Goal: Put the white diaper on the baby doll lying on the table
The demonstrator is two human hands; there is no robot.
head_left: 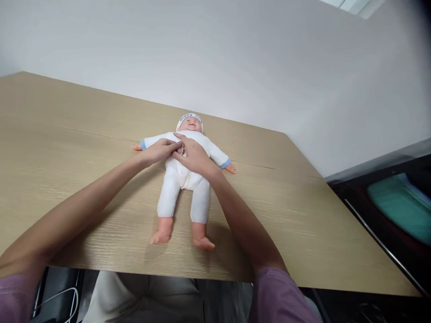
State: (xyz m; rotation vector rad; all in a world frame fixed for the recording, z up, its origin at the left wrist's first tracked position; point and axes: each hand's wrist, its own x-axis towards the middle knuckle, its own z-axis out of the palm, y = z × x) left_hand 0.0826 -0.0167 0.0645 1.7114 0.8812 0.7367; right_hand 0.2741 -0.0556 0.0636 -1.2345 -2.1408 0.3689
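A baby doll [183, 175] lies on its back on the wooden table, feet towards me. It wears a white outfit [168, 190] with blue cuffs and a white headband [190, 115] with blue lettering. My left hand [163, 150] comes in from the left, its fingers pinched together at the front of the outfit. My right hand [195, 154] rests across the doll's chest, index finger stretched towards the neck, thumb and other fingers bent in on the cloth. The fingertips of both hands meet over the chest and hide the spot they work on.
The wooden table [286, 224] reaches back to a pale wall [151, 54], with a thin seam running across it. At the right stands a dark object with a blurred green panel [400, 204]. Below the front edge are my legs [114, 296] and a white cable [76, 298].
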